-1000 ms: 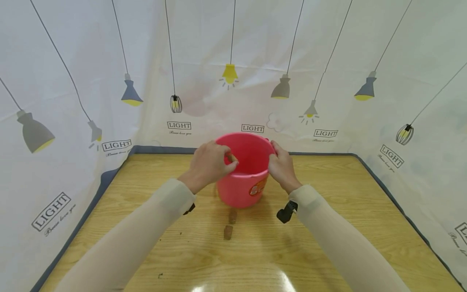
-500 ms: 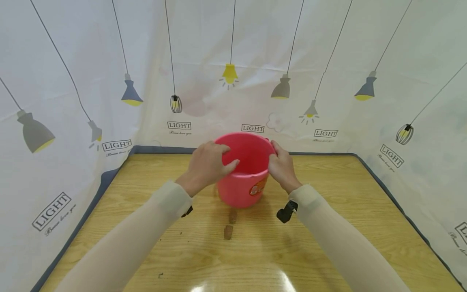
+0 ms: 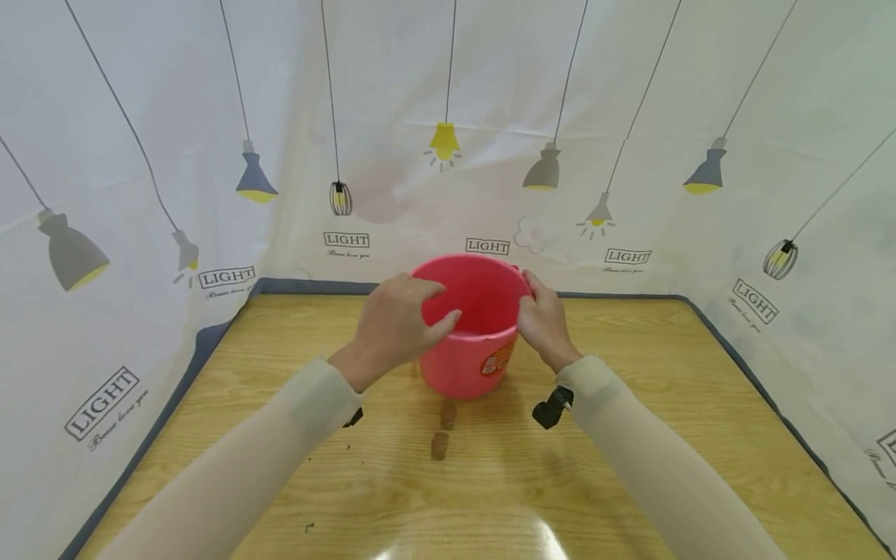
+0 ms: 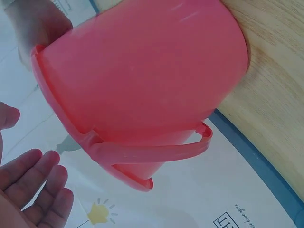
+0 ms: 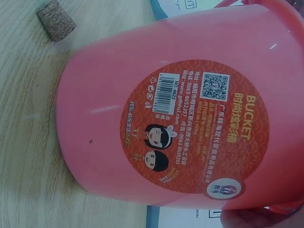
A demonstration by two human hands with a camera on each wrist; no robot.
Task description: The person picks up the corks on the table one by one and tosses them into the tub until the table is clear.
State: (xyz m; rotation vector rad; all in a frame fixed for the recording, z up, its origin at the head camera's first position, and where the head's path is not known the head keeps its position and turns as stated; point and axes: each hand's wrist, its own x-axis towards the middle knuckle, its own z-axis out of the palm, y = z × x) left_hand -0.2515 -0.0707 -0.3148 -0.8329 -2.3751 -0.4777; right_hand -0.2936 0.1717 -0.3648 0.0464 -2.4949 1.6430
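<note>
A pink plastic bucket point(image 3: 467, 365) stands upright on the wooden table, its mouth facing up and towards me. My right hand point(image 3: 544, 319) grips the rim on the right side, thumb on the near side. At the left of the rim is my left hand point(image 3: 392, 323), thumb and fingers spread with nothing between them. In the left wrist view its fingers point(image 4: 40, 183) are apart from the rim. A brown cork point(image 3: 439, 446) sits on the table in front of the bucket, also seen as a cork point(image 5: 57, 20) in the right wrist view. The bucket's bottom inside is hidden.
A second brown patch point(image 3: 448, 414) lies between cork and bucket. The bucket's handle point(image 4: 156, 152) hangs along its side. A round red label point(image 5: 194, 128) is on the bucket. White cloth walls point(image 3: 392, 140) printed with lamps enclose the table point(image 3: 630, 373) on three sides.
My left thumb and fingertips, close together over the bucket's mouth a second ago, have spread apart. The left wrist has drawn slightly back and left. My right hand keeps its grip on the rim.
</note>
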